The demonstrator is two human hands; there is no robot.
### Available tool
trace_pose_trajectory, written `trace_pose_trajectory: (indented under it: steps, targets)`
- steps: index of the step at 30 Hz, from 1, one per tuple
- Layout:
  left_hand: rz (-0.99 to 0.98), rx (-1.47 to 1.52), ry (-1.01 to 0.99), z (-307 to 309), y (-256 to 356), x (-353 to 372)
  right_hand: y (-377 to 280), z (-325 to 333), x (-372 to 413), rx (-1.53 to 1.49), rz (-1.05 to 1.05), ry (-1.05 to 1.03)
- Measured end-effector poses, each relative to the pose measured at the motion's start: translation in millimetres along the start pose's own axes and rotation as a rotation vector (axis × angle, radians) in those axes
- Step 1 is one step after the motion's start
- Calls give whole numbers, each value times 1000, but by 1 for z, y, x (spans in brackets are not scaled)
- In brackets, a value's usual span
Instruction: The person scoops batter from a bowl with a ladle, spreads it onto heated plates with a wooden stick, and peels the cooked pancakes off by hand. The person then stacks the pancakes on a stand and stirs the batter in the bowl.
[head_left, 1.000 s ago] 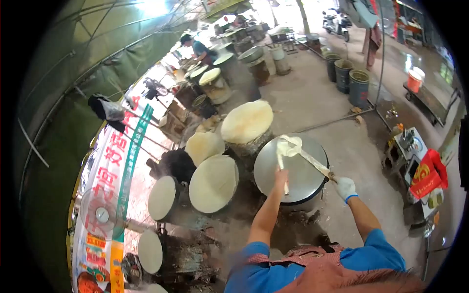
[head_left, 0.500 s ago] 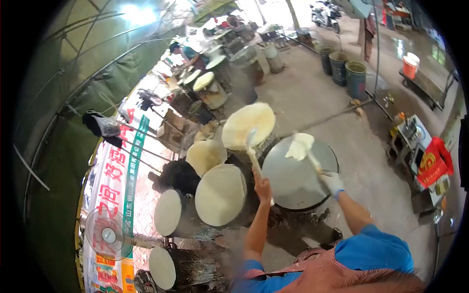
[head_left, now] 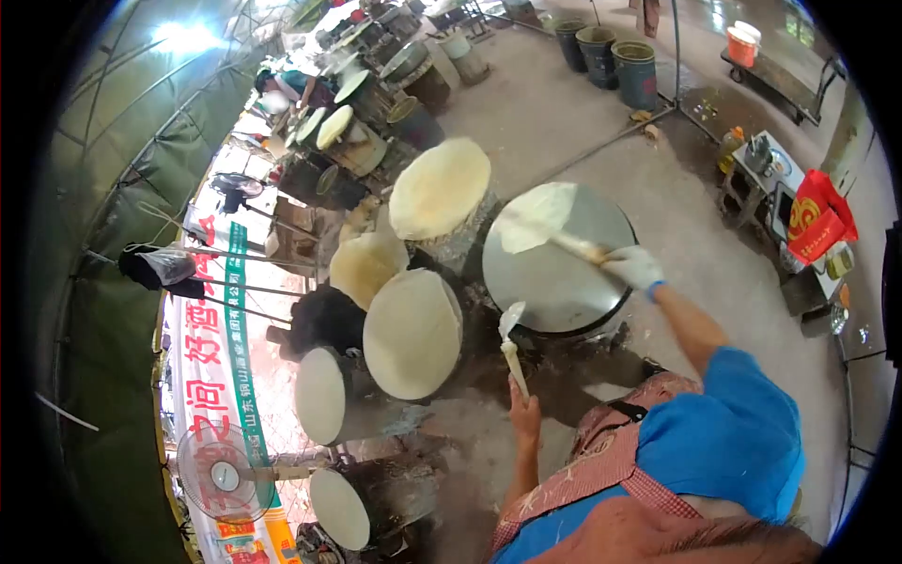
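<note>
Right grip holds a seemingly wooden spreader.

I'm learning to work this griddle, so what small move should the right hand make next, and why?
Probably draw the wooden tool in the gloved right hand across the bare part of the griddle: the pale batter covers only its upper-left part in the view, and that tool's far end is at the batter.
</note>
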State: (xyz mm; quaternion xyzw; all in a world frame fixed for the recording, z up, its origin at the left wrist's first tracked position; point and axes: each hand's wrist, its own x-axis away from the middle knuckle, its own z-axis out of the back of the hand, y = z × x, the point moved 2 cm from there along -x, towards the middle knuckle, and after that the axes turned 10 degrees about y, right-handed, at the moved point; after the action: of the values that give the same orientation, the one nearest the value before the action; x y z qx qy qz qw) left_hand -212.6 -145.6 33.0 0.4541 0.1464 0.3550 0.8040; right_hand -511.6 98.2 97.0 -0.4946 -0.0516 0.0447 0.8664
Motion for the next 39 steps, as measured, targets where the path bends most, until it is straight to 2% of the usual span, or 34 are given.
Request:
trace_pose_trajectory:
  steps: [2, 3, 4, 5, 6, 8, 10, 11, 12, 13, 16, 18, 20, 22, 23, 25, 26, 27, 28, 31, 32, 33, 34, 35, 36, 37, 38, 39]
  targets:
    - [-160, -26, 48, -6, -7, -7, 17, 28, -4, -232, -269, 41]
    - [-148, -41, 67, -5, 0, -6, 28, 34, -1, -345, -411, 55]
    - [-203, -34, 90, -7, -6, -8, 52, -3, -10, -402, -297, 63]
    - [-256, -24, 113, -11, -18, -11, 68, -44, -12, -703, -298, -117]
    - [-303, -6, 139, -20, -28, -13, 56, -63, -4, -684, -377, -157]
    - [-98, 48, 76, -30, -46, -16, 65, -66, -22, -490, -50, -168]
    - [-51, 21, 79, -22, -38, -15, 76, -18, -46, -532, -166, -288]
    - [-112, -20, 111, -18, -11, -7, 47, 26, -46, -463, -320, -244]
    - [-169, -57, 141, -21, 6, -4, 94, 9, -75, -702, -370, -196]
    - [-99, -69, 150, -26, -2, -4, 90, 3, -80, -634, -355, -212]
    - [-129, -107, 246, -36, 7, 3, 45, -9, -57, -445, -238, -341]
    - [-16, 13, 276, -37, -7, 18, 53, 4, -63, -432, -239, -522]
    - [138, 34, 296, -36, -19, 40, 56, 39, -81, -377, -351, -565]
    - [322, -54, 298, -27, -8, 62, 65, 54, -117, -441, -414, -418]
    - [362, -12, 315, -27, 4, 71, 92, 19, -146, -582, -396, -275]
    - [446, 76, 343, -31, 35, 79, 58, 15, -130, -383, -440, -504]
    - [461, 81, 345, -32, 29, 79, 43, 15, -125, -282, -450, -611]
    - [480, 93, 350, -34, 16, 81, 46, 13, -117, -339, -419, -649]
    - [500, 108, 361, -38, 4, 87, 76, 10, -121, -324, -423, -743]
    - [515, 164, 416, -38, 4, 102, 79, 27, -154, -358, -322, -656]
    - [415, 104, 446, -36, -12, 107, 78, 25, -174, -432, -274, -602]
    - [320, 41, 466, -40, -36, 111, 50, 26, -177, -423, -393, -597]
    - [312, -17, 448, -39, -34, 116, 23, 28, -180, -415, -513, -585]
    - [304, -74, 430, -39, -31, 121, 18, 20, -185, -343, -467, -661]
    - [374, -126, 383, -33, 9, 114, 20, 9, -186, -274, -415, -733]
    - [435, -118, 370, -34, 7, 115, 47, -10, -183, -263, -321, -779]
    - [496, -110, 358, -34, 5, 116, 53, -2, -168, -225, -356, -846]
    - [549, -40, 382, -42, -37, 126, 58, 12, -156, -181, -383, -916]
